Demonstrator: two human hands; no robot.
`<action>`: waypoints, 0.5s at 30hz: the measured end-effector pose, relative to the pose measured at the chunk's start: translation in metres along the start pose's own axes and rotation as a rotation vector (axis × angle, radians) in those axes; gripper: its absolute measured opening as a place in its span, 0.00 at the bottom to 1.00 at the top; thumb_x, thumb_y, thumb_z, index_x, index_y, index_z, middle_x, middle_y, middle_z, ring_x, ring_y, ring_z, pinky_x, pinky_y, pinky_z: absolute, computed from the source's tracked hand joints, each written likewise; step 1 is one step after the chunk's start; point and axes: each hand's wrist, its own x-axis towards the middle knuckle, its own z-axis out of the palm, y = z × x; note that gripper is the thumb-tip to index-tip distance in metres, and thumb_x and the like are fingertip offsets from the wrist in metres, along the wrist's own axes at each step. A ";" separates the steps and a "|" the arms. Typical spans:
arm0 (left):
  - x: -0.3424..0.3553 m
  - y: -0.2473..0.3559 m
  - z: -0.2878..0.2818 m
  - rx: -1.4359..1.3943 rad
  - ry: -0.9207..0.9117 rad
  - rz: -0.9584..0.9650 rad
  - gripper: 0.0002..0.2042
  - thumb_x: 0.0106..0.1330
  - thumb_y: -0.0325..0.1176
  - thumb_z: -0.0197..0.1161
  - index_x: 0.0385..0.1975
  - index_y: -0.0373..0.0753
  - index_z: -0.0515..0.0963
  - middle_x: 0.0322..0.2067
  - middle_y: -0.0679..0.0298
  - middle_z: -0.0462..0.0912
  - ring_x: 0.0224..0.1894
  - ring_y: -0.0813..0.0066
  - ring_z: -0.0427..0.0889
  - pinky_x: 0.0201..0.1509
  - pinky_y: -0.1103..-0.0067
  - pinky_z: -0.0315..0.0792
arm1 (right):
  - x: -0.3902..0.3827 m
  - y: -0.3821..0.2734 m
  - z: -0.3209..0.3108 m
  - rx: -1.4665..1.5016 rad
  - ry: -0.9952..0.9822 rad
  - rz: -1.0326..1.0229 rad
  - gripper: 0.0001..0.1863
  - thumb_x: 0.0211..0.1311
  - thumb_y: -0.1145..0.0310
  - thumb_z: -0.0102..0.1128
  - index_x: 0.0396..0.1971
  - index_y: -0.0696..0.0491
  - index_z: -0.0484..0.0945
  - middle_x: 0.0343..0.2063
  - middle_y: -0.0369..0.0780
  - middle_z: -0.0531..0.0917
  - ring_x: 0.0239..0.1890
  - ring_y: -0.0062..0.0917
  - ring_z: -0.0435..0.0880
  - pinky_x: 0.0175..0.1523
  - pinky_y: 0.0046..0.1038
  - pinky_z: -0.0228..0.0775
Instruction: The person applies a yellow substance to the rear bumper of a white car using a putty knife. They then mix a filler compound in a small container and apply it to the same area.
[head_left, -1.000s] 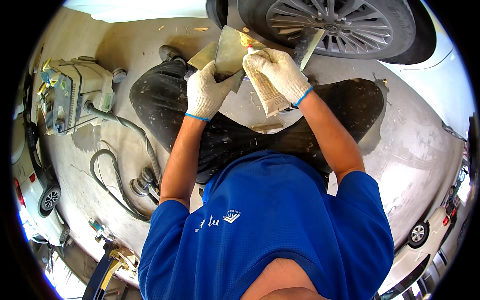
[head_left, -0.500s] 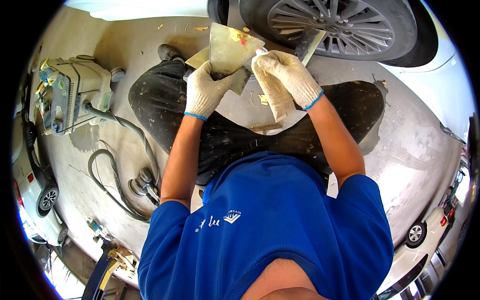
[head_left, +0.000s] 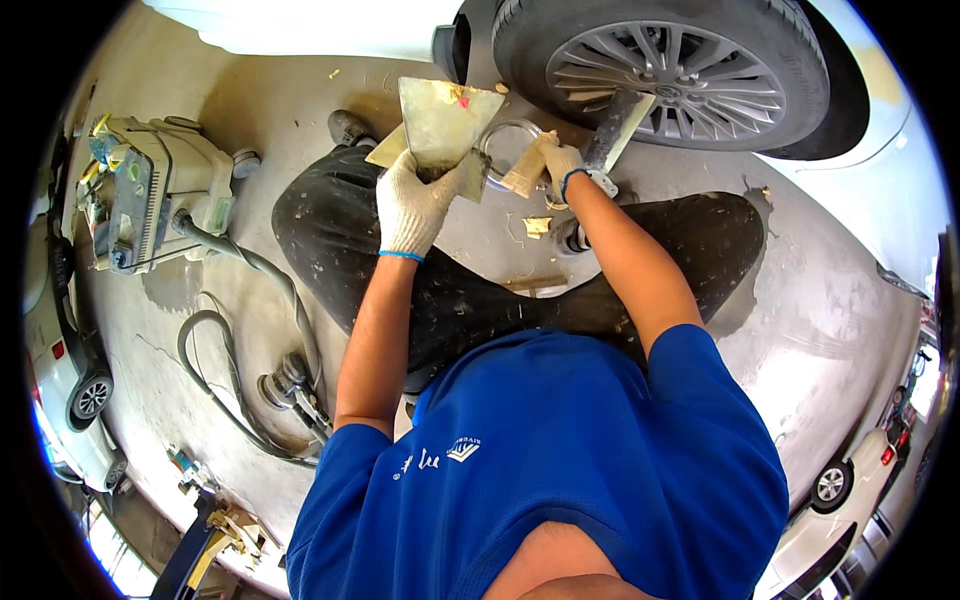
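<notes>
My left hand (head_left: 410,205), in a white knit glove, grips the lower edge of a flat metal mixing plate (head_left: 445,120) smeared with yellowish filler and a red spot. My right hand (head_left: 565,165), also gloved, is apart from the plate, low over the floor beside a round tin rim (head_left: 510,140). It holds a beige-coated putty scraper (head_left: 525,175) that points left at the tin, and a grey blade (head_left: 620,125) sticks out from the same hand to the upper right. My black trouser legs (head_left: 330,230) spread below both hands.
A car wheel (head_left: 665,75) with silver spokes stands just beyond my hands. At left are a pale dust-extractor machine (head_left: 150,190), its grey hose (head_left: 225,320) and a sander (head_left: 290,380) on the concrete floor. Parked cars (head_left: 70,380) show at the rims.
My right hand has left the plate and dropped right toward the tin on the floor. My left hand has lowered slightly, still holding the plate.
</notes>
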 end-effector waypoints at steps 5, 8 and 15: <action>0.001 -0.001 0.000 0.014 0.001 0.001 0.17 0.54 0.33 0.73 0.39 0.28 0.82 0.32 0.63 0.87 0.32 0.83 0.80 0.39 0.83 0.75 | 0.003 0.000 -0.007 -0.332 0.048 -0.125 0.28 0.62 0.49 0.57 0.39 0.63 0.84 0.33 0.54 0.87 0.37 0.47 0.87 0.44 0.40 0.78; 0.002 -0.009 0.001 0.059 0.047 0.047 0.16 0.55 0.34 0.72 0.37 0.28 0.82 0.31 0.62 0.87 0.31 0.82 0.81 0.39 0.81 0.76 | -0.011 -0.004 -0.002 -0.451 -0.048 -0.413 0.17 0.60 0.58 0.60 0.35 0.59 0.85 0.31 0.49 0.86 0.34 0.39 0.86 0.42 0.36 0.76; 0.002 0.001 -0.001 -0.051 0.158 0.094 0.15 0.55 0.32 0.73 0.38 0.29 0.82 0.30 0.61 0.87 0.31 0.81 0.82 0.40 0.80 0.77 | -0.156 -0.003 0.043 -0.527 -1.088 -0.065 0.29 0.69 0.49 0.55 0.62 0.54 0.72 0.48 0.41 0.83 0.39 0.24 0.83 0.43 0.32 0.80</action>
